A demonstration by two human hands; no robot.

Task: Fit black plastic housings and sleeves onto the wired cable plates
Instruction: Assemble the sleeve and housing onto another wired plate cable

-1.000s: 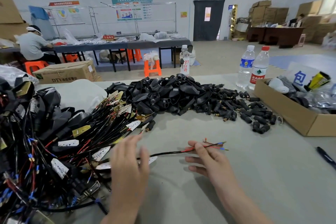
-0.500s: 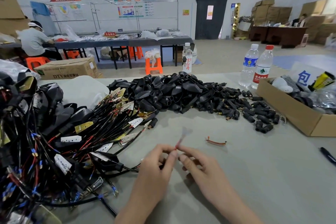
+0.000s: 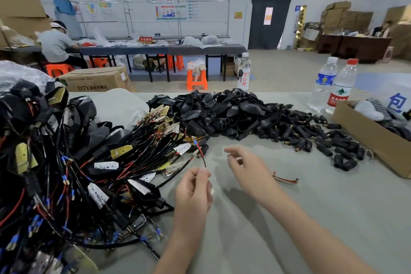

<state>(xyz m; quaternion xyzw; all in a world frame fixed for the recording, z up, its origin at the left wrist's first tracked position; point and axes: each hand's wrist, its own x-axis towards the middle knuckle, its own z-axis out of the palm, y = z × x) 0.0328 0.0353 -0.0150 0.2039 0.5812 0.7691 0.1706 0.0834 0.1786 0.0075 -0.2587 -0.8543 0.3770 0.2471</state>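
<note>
Just short of the housing heap [image 3: 222,111], the left hand [image 3: 193,191] pinches a cable [image 3: 201,155] between thumb and fingertip, while the right hand [image 3: 245,167] hovers beside it, fingers loosely curled and holding nothing; the two hands are near but apart. The cable's free end rises from the pinch toward the heap, long axis running away from the body, blue-tipped wire foremost; which plate it belongs to cannot be told. Sleeves [image 3: 322,138] lie right of the heap, wired plates [image 3: 142,140] left of it. Picking a sleeve looks the likely next step: a pinch close to the tip, wires gathered straight, should let it thread without snagging
</note>
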